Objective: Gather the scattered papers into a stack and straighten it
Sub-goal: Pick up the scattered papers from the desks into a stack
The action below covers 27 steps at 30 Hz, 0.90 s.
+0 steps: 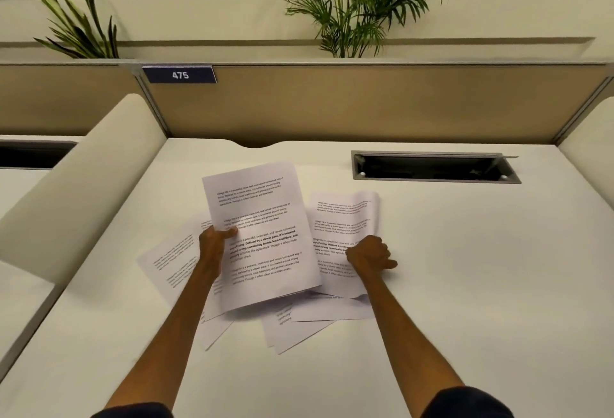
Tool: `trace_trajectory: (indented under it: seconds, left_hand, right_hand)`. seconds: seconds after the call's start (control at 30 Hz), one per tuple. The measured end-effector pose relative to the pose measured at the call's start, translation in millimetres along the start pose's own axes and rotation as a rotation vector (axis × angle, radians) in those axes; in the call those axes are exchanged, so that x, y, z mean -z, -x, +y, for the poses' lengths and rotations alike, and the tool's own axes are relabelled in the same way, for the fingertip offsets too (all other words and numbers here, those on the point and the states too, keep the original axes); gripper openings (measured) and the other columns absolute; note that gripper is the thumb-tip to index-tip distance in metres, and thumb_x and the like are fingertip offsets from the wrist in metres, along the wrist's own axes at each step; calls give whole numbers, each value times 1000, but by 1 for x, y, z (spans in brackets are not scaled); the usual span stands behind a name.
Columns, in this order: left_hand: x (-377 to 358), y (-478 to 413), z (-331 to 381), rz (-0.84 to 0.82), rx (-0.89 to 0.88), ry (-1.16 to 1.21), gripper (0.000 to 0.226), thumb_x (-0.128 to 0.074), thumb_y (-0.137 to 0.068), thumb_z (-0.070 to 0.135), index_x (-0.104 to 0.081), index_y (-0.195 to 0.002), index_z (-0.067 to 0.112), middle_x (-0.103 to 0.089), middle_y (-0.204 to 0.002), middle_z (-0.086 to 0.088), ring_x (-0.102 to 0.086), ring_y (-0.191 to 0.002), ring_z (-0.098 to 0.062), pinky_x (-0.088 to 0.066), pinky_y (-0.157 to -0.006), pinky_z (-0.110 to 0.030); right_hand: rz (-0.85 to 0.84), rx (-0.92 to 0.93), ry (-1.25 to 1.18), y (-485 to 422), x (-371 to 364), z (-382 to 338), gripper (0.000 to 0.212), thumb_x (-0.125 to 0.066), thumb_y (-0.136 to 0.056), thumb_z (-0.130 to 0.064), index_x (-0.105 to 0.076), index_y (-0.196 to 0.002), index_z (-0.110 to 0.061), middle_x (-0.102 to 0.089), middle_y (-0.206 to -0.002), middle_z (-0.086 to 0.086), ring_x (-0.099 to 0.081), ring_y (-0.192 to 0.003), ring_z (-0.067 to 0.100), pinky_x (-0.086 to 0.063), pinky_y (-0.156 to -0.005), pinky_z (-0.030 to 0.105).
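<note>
Meanwhile, left hand (214, 241) pinches a raised sheet (262, 235); right hand (368, 253) grips curled papers (345, 218) on the desk (465, 268).

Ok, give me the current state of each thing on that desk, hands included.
Left hand: gripping the raised sheet by its left edge.
Raised sheet: lifted, tilted, printed side up.
Right hand: closed, pressing on the curled sheet.
Curled sheet: on the desk, far edge curling up.
Loose papers: scattered, overlapping, not yet stacked.
Cable slot: open.
</note>
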State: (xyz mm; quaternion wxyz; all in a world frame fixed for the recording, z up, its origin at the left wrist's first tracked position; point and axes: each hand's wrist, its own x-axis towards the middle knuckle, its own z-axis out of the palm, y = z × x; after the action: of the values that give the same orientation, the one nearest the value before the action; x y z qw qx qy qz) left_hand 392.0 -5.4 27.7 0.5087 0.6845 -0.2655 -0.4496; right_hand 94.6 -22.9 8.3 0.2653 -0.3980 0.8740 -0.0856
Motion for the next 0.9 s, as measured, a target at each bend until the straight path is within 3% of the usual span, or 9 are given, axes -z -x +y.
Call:
trace_trajectory:
  seconds: [0.13,0.2,0.37,0.47,0.57,0.73,0.8,0.9]
  left_hand:
    - [0,0,-5,-16,5,-11,45,-68,-81,0,-60,-125,4,-66,-117,-13,-60,-101,-32,-48,-94,-48]
    - [0,0,-7,-18,8,-9,45,-67,-80,-1,-60,-124,3,-65,-120,-16,-59,-103,-33,-47,-98,-51]
    - [0,1,-8,-32,-4,9,45,-67,-80,-1,-60,-123,2,-66,-121,-17,-59,-99,-31,-46,-88,-43]
    - [-3,2,-5,-34,-2,16,43,-67,-80,-2,-61,-123,1,-66,-119,-16,-60,-99,-31,-48,-88,-44]
    - [-11,4,-3,-45,-5,16,43,-65,-81,-3,-60,-123,0,-66,-117,-14,-60,-99,-31,-49,-90,-44]
    - [-28,11,5,-63,-50,-17,37,-63,-84,-3,-61,-121,1,-66,-109,-11,-62,-86,-26,-50,-71,-30]
    - [-34,14,11,-76,-70,-34,35,-63,-84,-2,-61,-119,2,-66,-105,-10,-63,-78,-20,-49,-62,-26]
    - [-40,16,16,-92,-70,-20,33,-62,-84,-3,-63,-116,2,-67,-103,-11,-64,-82,-25,-51,-64,-28]
  right_hand:
    - [-1,-13,47,8,-8,0,34,-69,-77,-26,-63,-109,-15,-45,-126,14,-40,-119,33,-37,-90,40]
    - [-20,-3,-10,6,-9,1,35,-67,-78,-23,-62,-112,-15,-51,-126,15,-45,-119,33,-39,-91,40]
    - [-95,59,-354,-6,7,12,54,-78,-74,-14,-58,-124,-3,-64,-126,18,-63,-114,36,-52,-95,40]
    - [-77,173,-541,-8,28,7,39,-81,-73,-11,-68,-110,-3,-72,-111,18,-70,-99,36,-58,-84,39]
    - [-66,282,-730,-3,61,-12,38,-82,-75,-11,-69,-109,-4,-73,-110,16,-71,-97,34,-59,-85,43]
    - [-111,525,-999,22,122,-42,45,-83,-76,-14,-65,-116,-2,-72,-115,12,-72,-97,30,-61,-84,45]
    - [-208,592,-1119,32,140,-51,46,-84,-75,-10,-66,-117,-2,-73,-114,12,-73,-97,32,-61,-82,45]
    - [-509,664,-1377,34,151,-56,47,-82,-74,-5,-67,-118,-4,-72,-119,13,-70,-106,34,-59,-86,45]
